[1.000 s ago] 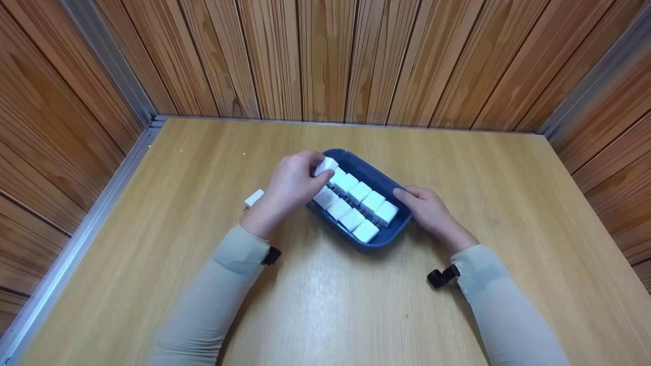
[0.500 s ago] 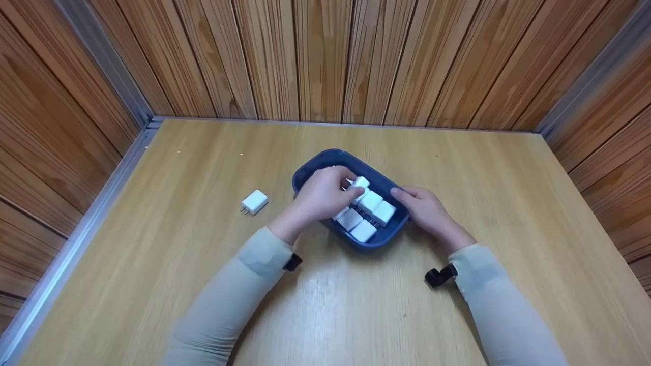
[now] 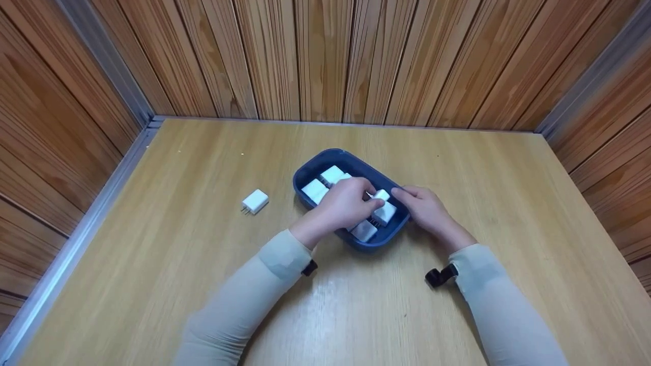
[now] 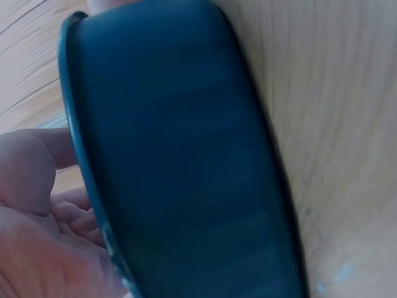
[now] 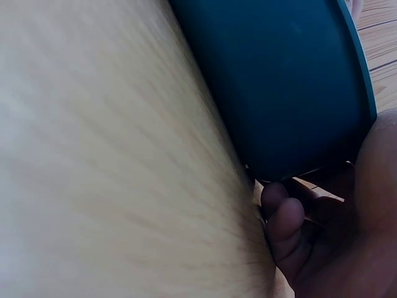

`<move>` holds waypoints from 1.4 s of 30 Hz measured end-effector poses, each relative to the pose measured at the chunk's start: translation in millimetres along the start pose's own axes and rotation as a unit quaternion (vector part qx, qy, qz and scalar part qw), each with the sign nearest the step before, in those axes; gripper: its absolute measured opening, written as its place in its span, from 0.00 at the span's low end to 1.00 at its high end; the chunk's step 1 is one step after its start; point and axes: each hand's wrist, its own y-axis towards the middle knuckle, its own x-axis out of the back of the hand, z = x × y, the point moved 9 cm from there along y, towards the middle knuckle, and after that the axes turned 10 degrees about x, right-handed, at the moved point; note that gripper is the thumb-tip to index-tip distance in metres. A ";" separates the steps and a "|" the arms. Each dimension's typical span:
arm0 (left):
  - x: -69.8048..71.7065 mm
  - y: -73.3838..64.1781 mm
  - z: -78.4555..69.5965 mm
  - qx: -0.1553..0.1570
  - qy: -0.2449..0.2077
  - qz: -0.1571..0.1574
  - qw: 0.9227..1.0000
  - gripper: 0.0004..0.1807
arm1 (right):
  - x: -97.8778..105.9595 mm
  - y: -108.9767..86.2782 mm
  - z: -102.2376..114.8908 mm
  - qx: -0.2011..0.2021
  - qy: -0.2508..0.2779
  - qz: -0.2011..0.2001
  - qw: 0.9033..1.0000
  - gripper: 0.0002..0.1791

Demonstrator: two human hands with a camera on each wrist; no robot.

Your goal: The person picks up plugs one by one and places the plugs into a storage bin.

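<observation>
White power adapters stand in two rows inside a dark blue tray (image 3: 325, 155), among them a smooth adapter (image 3: 385, 213) at the right and a dotted one (image 3: 315, 191) at the left. My left hand (image 3: 348, 203) is over the tray and pinches one white adapter (image 3: 381, 194) between thumb and fingers, raised above the row. It hides the middle of both rows. My right hand (image 3: 427, 208) grips the tray's right end, thumb on the rim and fingers below it. In the left wrist view, the tray's outer wall (image 4: 173, 155) covers what the fingers hold.
A single white adapter (image 3: 255, 201) lies on the wooden table (image 3: 203, 254) left of the tray, its metal prongs pointing to the lower left. Wood-panelled walls (image 3: 325, 61) enclose the table at the back and sides.
My left hand has moved right and toward me along the row, from the tray's upper left corner, carrying an adapter. The lone adapter has come fully into view. My right hand has stayed put.
</observation>
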 end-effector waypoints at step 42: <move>-41.2 0.2 -29.1 -0.095 0.070 -0.014 0.993 0.12 | 1.1 1.0 5.4 0.028 0.007 -0.022 0.999 0.26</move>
